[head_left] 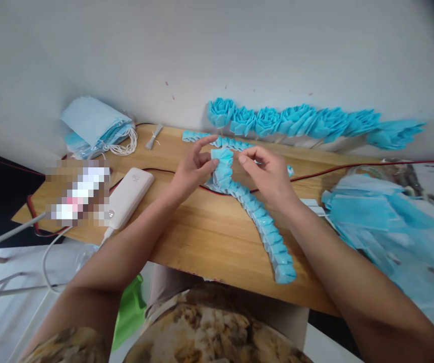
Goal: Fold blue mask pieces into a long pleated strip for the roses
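Observation:
A long strip of blue mask-like fabric, folded into overlapping pleats (pixel 264 227), curves across the wooden table from the middle toward its front edge. My left hand (pixel 196 169) pinches the strip's upper end between thumb and fingers, index finger raised. Just to the right, my right hand (pixel 267 174) has thumb and forefinger pressed together near that end; whatever they hold is too small to make out. Behind both hands lies a second pleated blue strip (pixel 196 136), partly hidden by them.
Several blue fabric flowers (pixel 267 121) lean along the wall. A stack of face masks (pixel 96 121) and a bundle of ties (pixel 153 137) lie at back left. A white power bank (pixel 130 196) is left, loose blue fabric (pixel 383 206) right. A red-black cable (pixel 337 168) crosses the table (pixel 201 242).

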A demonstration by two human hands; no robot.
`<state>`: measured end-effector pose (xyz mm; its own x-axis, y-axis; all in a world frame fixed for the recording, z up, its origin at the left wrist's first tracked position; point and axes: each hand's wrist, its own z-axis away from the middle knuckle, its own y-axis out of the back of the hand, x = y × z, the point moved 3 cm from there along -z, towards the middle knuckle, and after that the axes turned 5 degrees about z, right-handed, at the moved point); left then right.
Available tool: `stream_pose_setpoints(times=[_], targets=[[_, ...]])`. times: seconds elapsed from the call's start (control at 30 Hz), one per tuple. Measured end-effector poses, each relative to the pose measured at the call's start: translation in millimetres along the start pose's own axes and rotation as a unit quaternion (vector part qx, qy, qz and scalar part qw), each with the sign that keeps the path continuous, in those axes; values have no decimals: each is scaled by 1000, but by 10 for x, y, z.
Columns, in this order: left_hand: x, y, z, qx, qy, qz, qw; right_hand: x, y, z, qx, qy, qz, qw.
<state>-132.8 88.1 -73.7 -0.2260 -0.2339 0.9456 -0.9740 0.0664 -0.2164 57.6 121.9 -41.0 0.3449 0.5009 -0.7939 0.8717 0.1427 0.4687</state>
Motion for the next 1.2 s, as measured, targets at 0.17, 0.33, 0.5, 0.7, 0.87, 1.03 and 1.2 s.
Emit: stream_pose_setpoints(times=[0.17,0.33,0.5,0.7,0.87,1.03,1.2], targets=[[23,-52,28,4,-22,-22,1000,-59,-21,12,-37,-66,-58,995],[56,-102,54,-3,-25,-56,998,-53,-57,30,-46,-97,-91,990],[99,-143,68,-42,-20,-79,996,50,-87,2,-33,-114,-106,987],[73,-122,61,-6,1,-94,996,14,-84,0,-21,-85,-81,993],[51,-132,75,-4,25,-105,994,-12,-119,54,-37,-81,-60,994],[112,-129,73,12,29,-85,996,-12,-97,-24,-42,-65,-47,996],[66,-54,29,40,68,-3,997,-540,312,109,-156,24,-10,987]])
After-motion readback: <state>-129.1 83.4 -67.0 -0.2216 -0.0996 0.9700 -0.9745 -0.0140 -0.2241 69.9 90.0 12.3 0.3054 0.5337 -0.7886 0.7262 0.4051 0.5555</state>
